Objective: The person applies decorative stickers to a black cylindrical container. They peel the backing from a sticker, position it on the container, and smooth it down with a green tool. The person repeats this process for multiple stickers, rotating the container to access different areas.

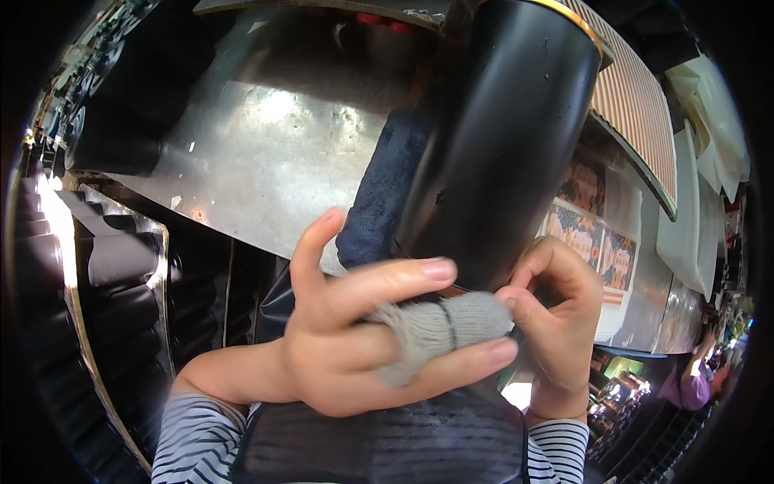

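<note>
My left hand [355, 331] is in the lower middle with its fingers spread. One of its middle fingers wears a grey knit finger cover [451, 323], frayed at its base and bound by a thin dark band. At the tip of that cover, the thumb and forefinger of my right hand [556, 315] are pinched together on the knit. Just beyond both hands lies a large glossy black cylinder [504, 129] with a gold-coloured rim at its far end. Against its left side rests a rolled dark blue cloth [385, 185].
A worn metal tabletop [266, 161] spreads to the left. On the right are printed patterned sheets [601, 234], a ribbed panel [633, 89] and pale plastic trays [693, 226]. Black cylinders stand in racks [121, 258] at left. A person in purple [689, 387] is far right.
</note>
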